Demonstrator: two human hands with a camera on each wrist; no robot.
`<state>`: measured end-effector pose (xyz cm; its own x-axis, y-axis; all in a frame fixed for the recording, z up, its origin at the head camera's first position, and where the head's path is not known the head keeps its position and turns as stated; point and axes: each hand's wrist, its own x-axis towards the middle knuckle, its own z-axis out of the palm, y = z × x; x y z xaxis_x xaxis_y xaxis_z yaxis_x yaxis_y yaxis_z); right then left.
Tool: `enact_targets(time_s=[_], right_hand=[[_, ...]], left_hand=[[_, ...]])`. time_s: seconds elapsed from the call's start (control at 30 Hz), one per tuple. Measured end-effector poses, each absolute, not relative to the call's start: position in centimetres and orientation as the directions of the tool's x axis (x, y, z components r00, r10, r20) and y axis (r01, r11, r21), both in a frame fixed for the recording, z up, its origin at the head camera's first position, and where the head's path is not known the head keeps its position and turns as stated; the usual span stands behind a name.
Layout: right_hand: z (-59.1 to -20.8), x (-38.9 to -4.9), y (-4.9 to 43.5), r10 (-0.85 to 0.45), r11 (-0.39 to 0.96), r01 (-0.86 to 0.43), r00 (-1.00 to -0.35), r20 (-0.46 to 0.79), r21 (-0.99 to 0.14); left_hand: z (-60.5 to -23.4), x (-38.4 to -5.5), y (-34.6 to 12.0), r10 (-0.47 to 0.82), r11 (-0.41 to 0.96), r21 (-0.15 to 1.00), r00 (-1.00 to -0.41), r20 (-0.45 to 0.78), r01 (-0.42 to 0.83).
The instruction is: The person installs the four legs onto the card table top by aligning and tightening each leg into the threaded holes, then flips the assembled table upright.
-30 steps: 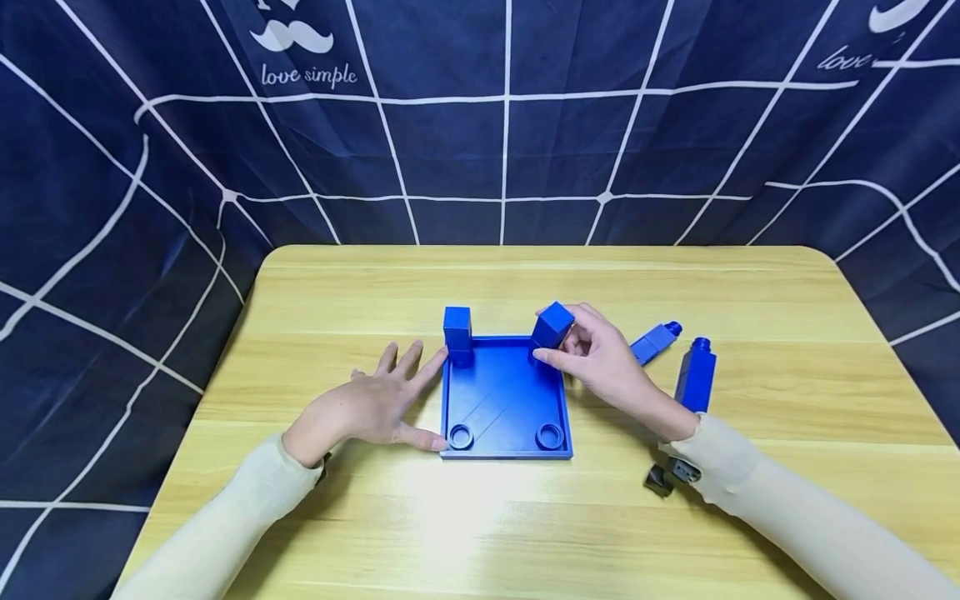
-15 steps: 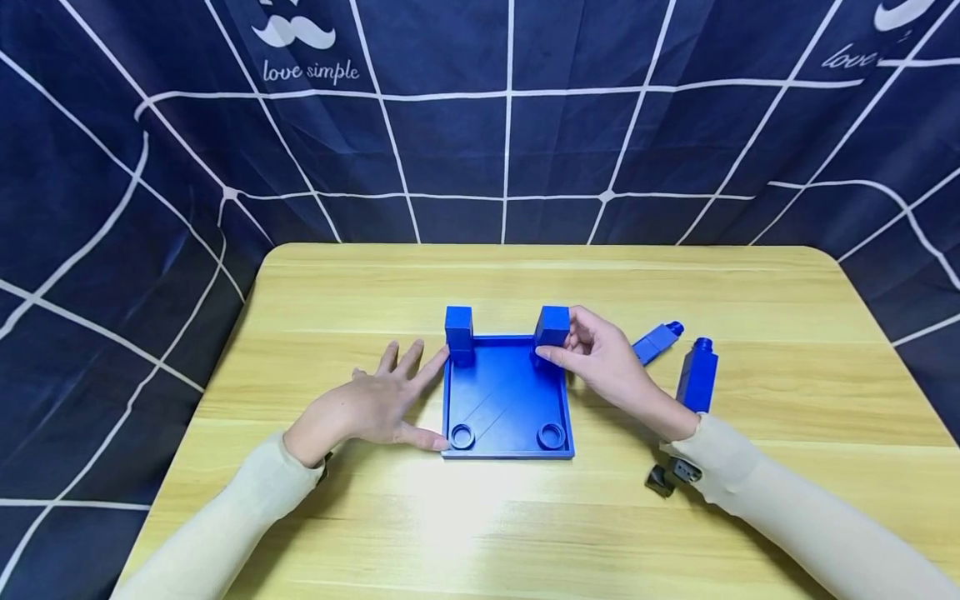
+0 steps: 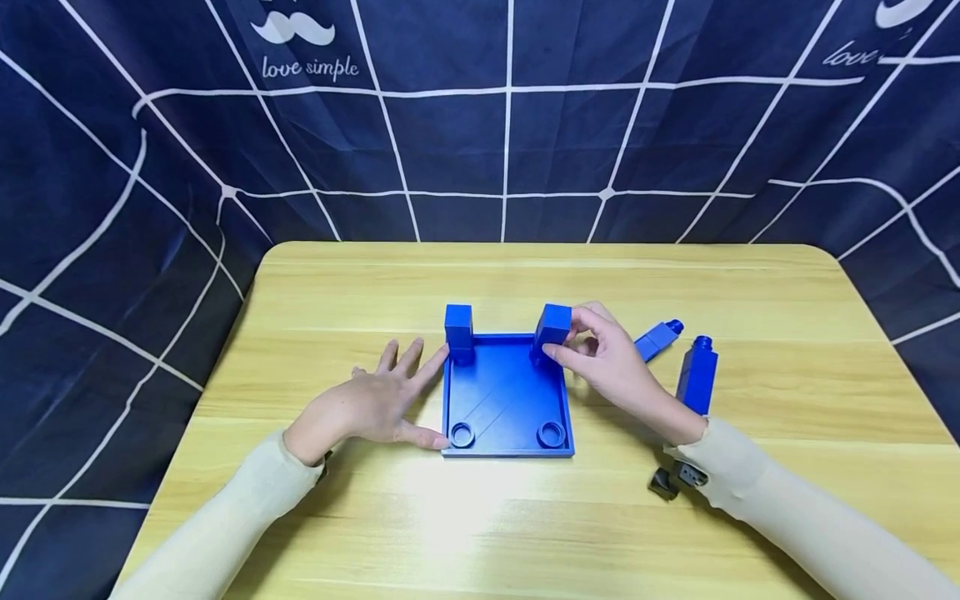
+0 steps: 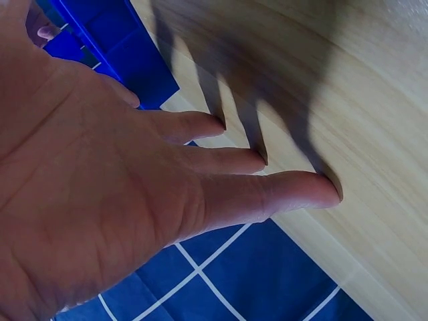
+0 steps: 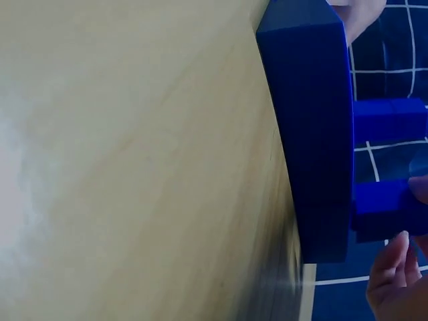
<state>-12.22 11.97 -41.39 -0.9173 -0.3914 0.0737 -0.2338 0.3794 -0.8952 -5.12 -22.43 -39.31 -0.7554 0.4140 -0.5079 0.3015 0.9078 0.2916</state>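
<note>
A blue square tray-like base (image 3: 506,387) with a raised rim lies on the table. At its far left corner a square blue leg (image 3: 459,330) stands upright. My right hand (image 3: 611,362) pinches a second blue leg (image 3: 553,323) between thumb and fingers, at the far right corner; its lower end is partly hidden by the thumb. Round sockets (image 3: 462,435) show at the two near corners. My left hand (image 3: 378,404) has its fingers spread straight, with the index finger and thumb touching the base's left edge. In the left wrist view, the other fingertips are on the table.
Two loose blue legs with threaded ends lie on the right: one (image 3: 658,340) beyond the right hand, another (image 3: 697,377) beside the right wrist. A dark camera piece (image 3: 663,483) hangs at the right cuff. Dark blue gridded cloth (image 3: 555,142) stands behind the wooden table (image 3: 360,517).
The leg in my right hand has rotated: its top sat diagonally a second ago, then squared up, and now is turned slightly. The left hand and base have stayed put.
</note>
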Motion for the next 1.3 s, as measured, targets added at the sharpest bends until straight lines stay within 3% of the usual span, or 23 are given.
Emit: enact_targets(time_s=[0.67,1.03,1.3], right_hand=[[-41.26,-12.10,12.10,-0.412,0.369,-0.315,-0.899,0.149,-0.875],[-41.17,-12.28,11.69,-0.357,0.441,-0.201,-0.934,0.035,-0.875],[-41.16,-12.37,11.95,-0.361,0.457,-0.214,-0.932,0.039,-0.863]], left_hand=[[-39.26,-5.33,-22.34,0.418,0.906,0.289,-0.756,-0.504,0.309],[-39.23,-5.19,-22.43,0.411,0.909,0.289,-0.756,-0.510,0.300],[-39.18,-5.17,-22.39,0.416,0.907,0.286,-0.757,-0.504,0.308]])
